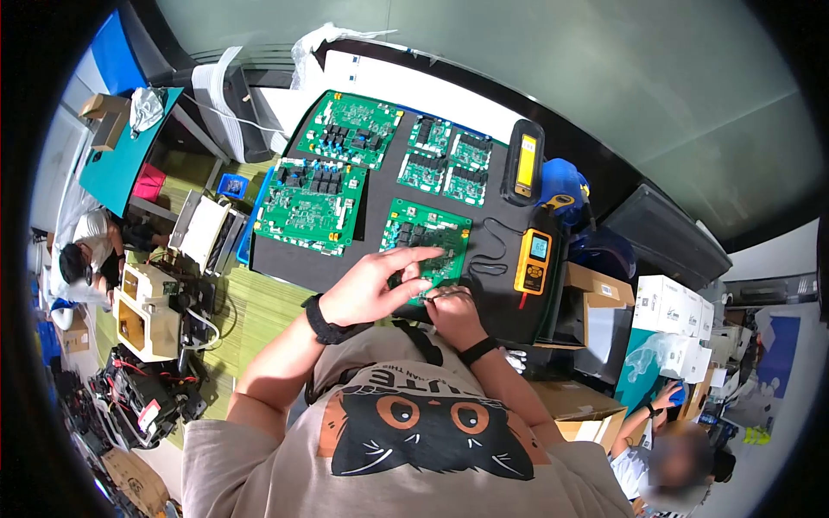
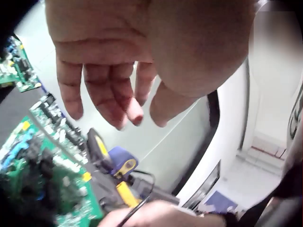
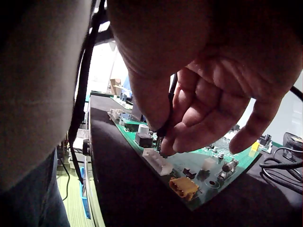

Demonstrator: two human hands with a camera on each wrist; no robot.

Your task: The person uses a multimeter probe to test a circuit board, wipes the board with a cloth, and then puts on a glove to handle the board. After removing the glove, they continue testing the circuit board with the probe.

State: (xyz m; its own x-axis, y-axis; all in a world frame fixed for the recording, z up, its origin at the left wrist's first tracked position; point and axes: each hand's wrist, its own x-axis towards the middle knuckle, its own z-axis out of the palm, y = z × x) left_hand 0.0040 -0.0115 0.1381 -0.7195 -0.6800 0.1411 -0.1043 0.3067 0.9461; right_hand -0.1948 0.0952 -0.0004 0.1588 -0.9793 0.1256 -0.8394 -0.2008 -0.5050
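Reaching over a green circuit board (image 1: 439, 226), the person's left hand (image 1: 371, 285) has its fingers apart and loosely bent, index extended, nothing gripped; whether a fingertip touches the board, I can't tell. Just to its right, the right hand (image 1: 458, 315) pinches a thin black lead (image 3: 173, 94) between thumb and forefinger, its other fingers bent behind. The pinched end sits at the board's near part, close by a white connector (image 3: 157, 161), with a yellow connector (image 3: 184, 188) a little further along the edge; contact at the tip is hidden by the fingers. Board lies flat on a dark tabletop (image 1: 376, 203), directly under and ahead of both hands. Dark wristband on each wrist. Beyond the left hand, forward and left: two large green boards (image 1: 311, 207), one past the other, thick with blue and black parts. Straight ahead, past the near board: four small boards (image 1: 423, 173) in a two-by-two group. Right of the right hand: a yellow meter (image 1: 534, 262), display lit, a black cable (image 1: 490, 250) looped beside it. Further forward, a black device with a yellow face (image 1: 524, 164), a blue object (image 1: 561, 186) beside it. Well off to the right, an open cardboard box (image 1: 596, 283) and white boxes (image 1: 665, 306).
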